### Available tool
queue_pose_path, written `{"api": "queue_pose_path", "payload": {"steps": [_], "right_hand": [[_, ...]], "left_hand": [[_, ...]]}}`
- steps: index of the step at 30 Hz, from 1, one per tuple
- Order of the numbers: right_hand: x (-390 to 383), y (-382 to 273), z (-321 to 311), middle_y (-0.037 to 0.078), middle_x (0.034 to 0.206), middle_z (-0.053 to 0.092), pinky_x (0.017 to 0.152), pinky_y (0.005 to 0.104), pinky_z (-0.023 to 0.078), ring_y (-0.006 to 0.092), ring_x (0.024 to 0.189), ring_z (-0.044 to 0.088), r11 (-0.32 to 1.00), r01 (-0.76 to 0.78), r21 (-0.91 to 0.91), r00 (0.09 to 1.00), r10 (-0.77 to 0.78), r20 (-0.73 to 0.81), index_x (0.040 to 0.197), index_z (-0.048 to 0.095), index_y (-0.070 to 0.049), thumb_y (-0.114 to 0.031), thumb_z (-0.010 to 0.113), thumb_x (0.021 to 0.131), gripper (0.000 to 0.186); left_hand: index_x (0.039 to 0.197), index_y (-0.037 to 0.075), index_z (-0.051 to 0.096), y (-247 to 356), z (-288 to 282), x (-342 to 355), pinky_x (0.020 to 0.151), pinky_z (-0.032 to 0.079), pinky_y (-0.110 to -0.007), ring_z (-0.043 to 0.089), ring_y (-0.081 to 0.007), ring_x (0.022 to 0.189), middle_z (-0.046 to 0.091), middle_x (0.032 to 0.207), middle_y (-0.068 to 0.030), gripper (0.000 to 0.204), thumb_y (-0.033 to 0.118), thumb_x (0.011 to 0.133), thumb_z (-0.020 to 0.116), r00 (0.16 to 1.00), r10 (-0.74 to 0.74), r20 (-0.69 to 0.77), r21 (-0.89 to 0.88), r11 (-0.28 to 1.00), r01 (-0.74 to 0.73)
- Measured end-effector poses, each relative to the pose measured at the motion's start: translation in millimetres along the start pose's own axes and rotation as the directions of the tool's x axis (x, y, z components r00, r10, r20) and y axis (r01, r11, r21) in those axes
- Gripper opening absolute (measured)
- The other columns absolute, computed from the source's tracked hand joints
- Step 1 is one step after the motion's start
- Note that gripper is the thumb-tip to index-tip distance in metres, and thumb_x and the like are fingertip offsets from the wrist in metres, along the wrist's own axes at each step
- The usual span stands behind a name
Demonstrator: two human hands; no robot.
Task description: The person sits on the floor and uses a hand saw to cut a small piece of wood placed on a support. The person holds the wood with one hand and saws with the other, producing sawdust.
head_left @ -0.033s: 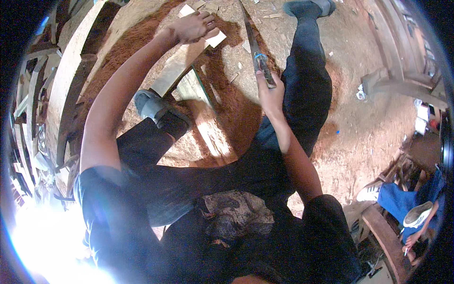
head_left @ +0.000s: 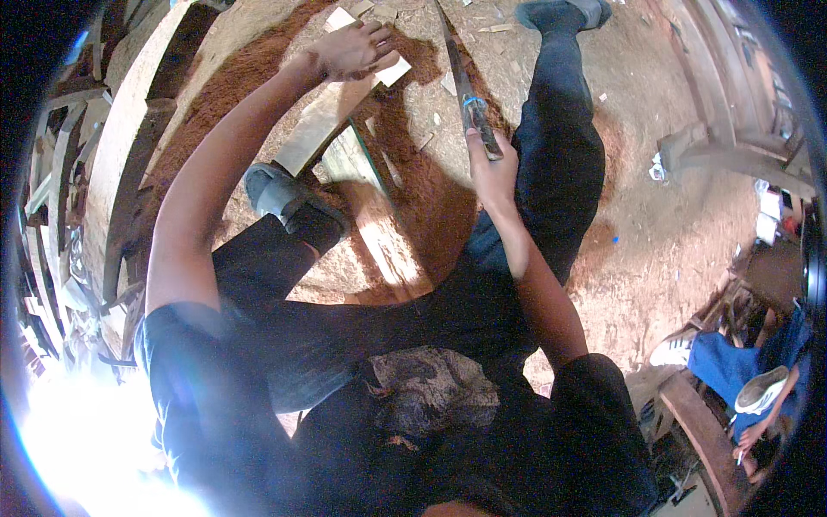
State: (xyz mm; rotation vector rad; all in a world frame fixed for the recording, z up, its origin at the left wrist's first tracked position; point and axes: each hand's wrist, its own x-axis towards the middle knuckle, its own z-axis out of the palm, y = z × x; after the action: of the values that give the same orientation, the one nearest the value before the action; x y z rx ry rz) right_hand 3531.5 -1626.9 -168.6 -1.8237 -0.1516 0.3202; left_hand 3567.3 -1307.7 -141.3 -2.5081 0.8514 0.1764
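My left hand (head_left: 353, 50) reaches far forward and grips the upper end of a pale wooden plank (head_left: 320, 125) that lies on the ground. My left foot in a grey shoe (head_left: 282, 196) rests at the plank's lower end. A long narrow blade (head_left: 454, 65) with a dark handle and a blue band is held in my right hand (head_left: 493, 171), its tip pointing away from me, just right of the plank. My right leg in dark trousers (head_left: 560, 146) stretches out beside the blade.
Reddish sawdust and wood chips (head_left: 413, 198) cover the ground. Curved timber boards (head_left: 112, 164) are stacked along the left. A wooden frame (head_left: 732, 138) stands at the right. Another person in blue (head_left: 732, 370) sits at the lower right.
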Motion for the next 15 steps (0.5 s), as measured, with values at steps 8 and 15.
{"api": "queue_pose_path", "payload": {"steps": [8,15], "right_hand": [[4.7,6.2,1.4,-0.007,0.061,0.047,0.050,0.0249,0.031,0.0040,0.055,0.041,0.998,-0.045,0.050,0.999,0.045,0.006,0.076,0.059,-0.006,-0.023,0.064,0.094,0.025],[2.4,1.7,-7.9,-0.007,0.062,0.048,0.050,0.0248,0.032,0.0037,0.055,0.042,1.000,0.014,0.000,1.000,-0.014,0.004,0.077,0.059,-0.005,-0.022,0.063,0.094,0.025]], "left_hand": [[0.131,0.021,0.054,-11.5,13.9,10.5,0.091,0.053,-0.038,0.052,-0.0277,0.114,0.056,0.122,-0.0059,0.039,0.031,0.094,0.052,0.999,0.045,-0.012,-0.076,0.996,-0.046],[0.132,0.017,0.054,-17.2,26.7,10.5,0.093,0.052,-0.042,0.052,-0.0283,0.115,0.057,0.124,-0.0093,0.042,0.035,0.094,0.053,0.998,0.068,-0.013,-0.116,0.991,-0.069]]}}
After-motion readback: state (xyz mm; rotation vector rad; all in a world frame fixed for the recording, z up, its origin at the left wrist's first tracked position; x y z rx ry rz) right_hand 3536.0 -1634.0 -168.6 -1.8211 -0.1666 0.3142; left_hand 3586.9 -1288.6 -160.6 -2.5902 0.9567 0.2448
